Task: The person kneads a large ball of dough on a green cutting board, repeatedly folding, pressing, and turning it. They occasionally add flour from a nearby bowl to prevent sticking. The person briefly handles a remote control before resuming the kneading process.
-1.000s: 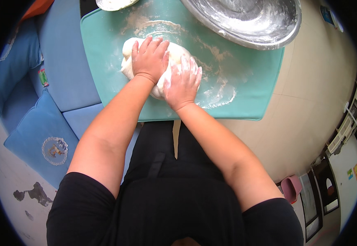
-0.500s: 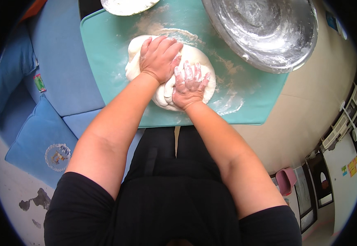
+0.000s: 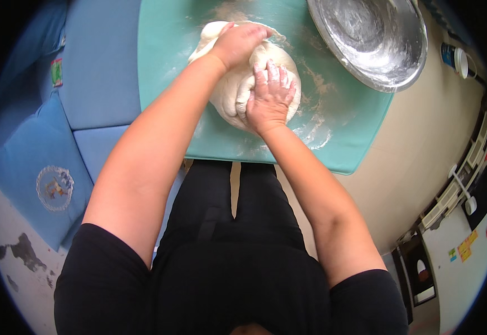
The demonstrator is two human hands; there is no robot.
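Observation:
A large lump of pale dough [image 3: 226, 97] lies on a teal, flour-dusted tabletop [image 3: 198, 139]. My left hand [image 3: 240, 44] is bent over the far part of the dough, fingers curled round it and pointing right; its fingertips are partly hidden. Flat on the dough's right side rests my right hand [image 3: 273, 95], its floury fingers stretched out and slightly apart. A fold runs through the dough between the two hands.
At the table's far right stands a wide metal basin [image 3: 374, 42] coated with flour. A blue sofa [image 3: 101, 67] with a blue cushion [image 3: 36, 173] is on the left. On the floor at right sits a white-lidded bucket [image 3: 458, 60].
My left hand has gone from lying flat to curling over the dough's far side, which is drawn up and folded. My right hand stays pressed on the right side. The whole view has shifted.

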